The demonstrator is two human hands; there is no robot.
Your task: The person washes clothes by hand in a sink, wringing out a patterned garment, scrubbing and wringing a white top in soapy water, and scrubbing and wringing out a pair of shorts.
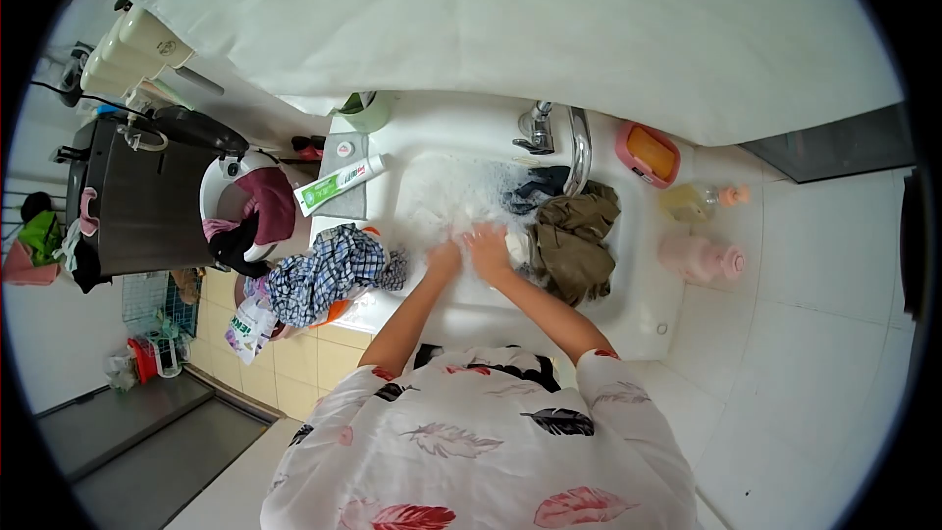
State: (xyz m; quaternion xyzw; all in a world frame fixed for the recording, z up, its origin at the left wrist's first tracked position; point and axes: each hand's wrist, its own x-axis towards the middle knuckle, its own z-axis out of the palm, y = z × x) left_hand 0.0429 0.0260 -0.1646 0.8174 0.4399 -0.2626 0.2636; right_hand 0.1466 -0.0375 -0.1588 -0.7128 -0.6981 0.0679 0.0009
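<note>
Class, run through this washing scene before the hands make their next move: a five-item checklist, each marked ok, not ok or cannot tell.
1. Hands at the suds: ok; the left hand and right hand are both down in the white suds.
2. Grip under the foam: cannot tell; the suds partly hide the fingers.
3. Olive garment kept apart from the dark cloth: not ok; they lie bunched together.
4. Soap in its pink dish: ok; it sits inside, on the right side.
5. Tap shut: cannot tell; no stream is clearly visible, and the handle's setting is unclear.
</note>
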